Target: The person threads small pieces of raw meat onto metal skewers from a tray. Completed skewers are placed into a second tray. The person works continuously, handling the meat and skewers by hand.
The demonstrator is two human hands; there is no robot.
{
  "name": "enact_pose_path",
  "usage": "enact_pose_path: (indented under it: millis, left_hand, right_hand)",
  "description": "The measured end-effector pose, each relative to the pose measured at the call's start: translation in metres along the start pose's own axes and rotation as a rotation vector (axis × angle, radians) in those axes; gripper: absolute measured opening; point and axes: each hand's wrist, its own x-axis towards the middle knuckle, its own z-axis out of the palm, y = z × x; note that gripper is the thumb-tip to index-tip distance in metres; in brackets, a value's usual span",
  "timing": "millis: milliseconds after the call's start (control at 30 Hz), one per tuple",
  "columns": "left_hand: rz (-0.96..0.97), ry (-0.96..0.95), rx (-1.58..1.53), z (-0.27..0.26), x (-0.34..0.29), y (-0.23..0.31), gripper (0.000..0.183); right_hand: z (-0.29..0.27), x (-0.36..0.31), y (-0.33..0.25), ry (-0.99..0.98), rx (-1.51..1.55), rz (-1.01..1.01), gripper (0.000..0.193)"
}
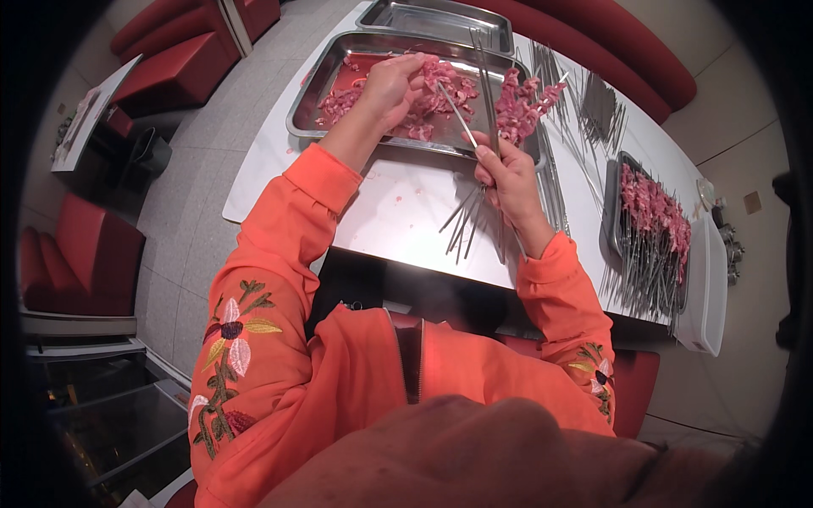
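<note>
My left hand (394, 91) is over a metal tray (298, 118) of raw meat pieces, its fingers closed on a piece of raw meat (435, 71). The tip of a thin metal skewer (458, 115) meets that meat. My right hand (513, 176) is closed around the skewer at the tray's near edge. Several bare skewers (461, 222) fan out below this hand; I cannot tell which of them it grips. Just beyond it, threaded meat (518, 106) lies over the tray's right end. The fingers of my left hand partly hide the meat they pinch.
An empty metal tray (436, 19) stands at the far side of the white table (398, 207). Bare skewers (600, 108) lie to the right. Farther right are a dark tray (613, 212) of meat skewers (656, 212) and a white plastic bin (705, 288). Red seats surround the table.
</note>
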Motion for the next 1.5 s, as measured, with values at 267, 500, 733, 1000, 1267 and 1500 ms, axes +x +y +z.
enact_pose_path:
  millis: [267,500,733,1000,1267,1500]
  left_hand:
    - [-0.035,0.000,-0.044,0.013,-0.011,0.003,0.030]
    - [-0.097,-0.049,-0.103,0.020,-0.015,-0.012,0.027]
    - [-0.038,0.094,-0.027,0.008,-0.002,-0.001,0.025]
    - [-0.132,-0.057,0.114,0.034,-0.019,-0.019,0.024]
    - [0.223,-0.074,1.518,0.020,0.051,-0.012,0.037]
    - [0.107,-0.205,2.027,0.044,0.095,-0.057,0.029]
  right_hand:
    - [0.000,0.000,0.002,-0.011,0.006,-0.014,0.028]
    - [-0.004,0.002,0.003,-0.003,-0.009,-0.003,0.029]
    - [-0.002,0.002,0.001,-0.036,0.062,0.054,0.027]
    - [-0.003,0.004,0.003,0.051,-0.004,-0.050,0.022]
    - [-0.022,0.017,0.002,0.219,0.050,-0.085,0.021]
    - [-0.032,0.023,0.003,0.267,0.064,-0.161,0.020]
